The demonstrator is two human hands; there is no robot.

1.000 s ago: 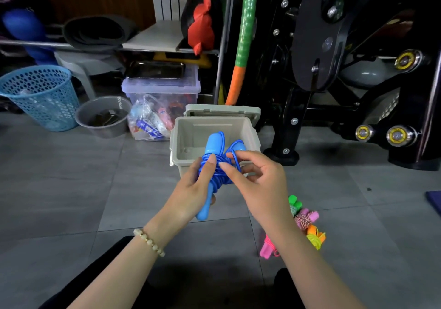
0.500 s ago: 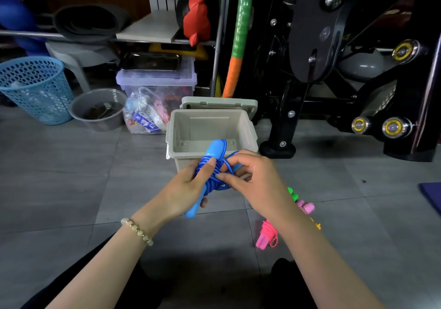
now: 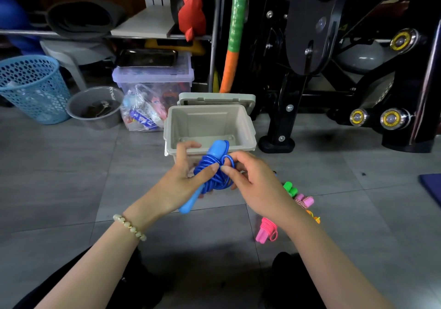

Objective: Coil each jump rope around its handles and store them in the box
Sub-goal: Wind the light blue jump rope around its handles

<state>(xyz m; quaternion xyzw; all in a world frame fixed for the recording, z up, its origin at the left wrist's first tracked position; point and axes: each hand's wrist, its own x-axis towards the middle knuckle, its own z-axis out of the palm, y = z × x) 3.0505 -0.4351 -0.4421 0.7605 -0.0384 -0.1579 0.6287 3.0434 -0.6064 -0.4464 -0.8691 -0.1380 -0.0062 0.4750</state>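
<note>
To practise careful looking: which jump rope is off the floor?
The blue jump rope, held by the left hand and right hand; the rest, like the pink rope, lie on the floor.

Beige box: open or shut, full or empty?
Open and empty: the box shows bare inner walls and floor; its lid stands behind.

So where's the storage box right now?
Head view, centre: the open beige box sits on the floor just behind the blue jump rope, with its lid behind it.
</note>
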